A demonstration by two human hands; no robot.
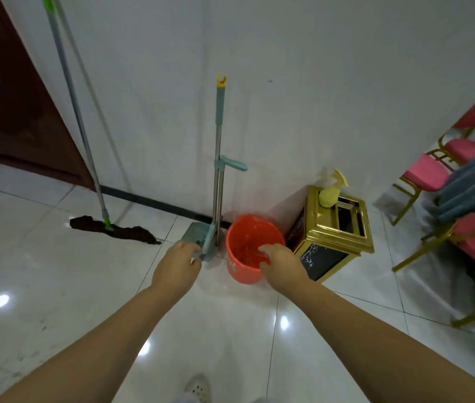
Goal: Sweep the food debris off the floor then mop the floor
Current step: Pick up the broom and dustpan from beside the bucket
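Note:
A teal dustpan [194, 232] with a tall steel handle [218, 146] stands upright against the white wall. My left hand [176, 264] grips the dustpan's lower front edge. An orange bucket [245, 270] sits on the floor just right of it, and my right hand [281, 264] holds its near rim with fingers curled over the edge. A flat mop with a dark cloth head [114, 229] and a grey-green pole [70, 91] leans on the wall at the left.
A gold and black bin [333, 245] with a yellow spray bottle [330, 191] on top stands right of the bucket. Pink chairs with gold legs [425, 175] and a grey cloth crowd the right side. A dark door [12, 97] is at the left. The glossy tiled floor [56, 286] spreads in front.

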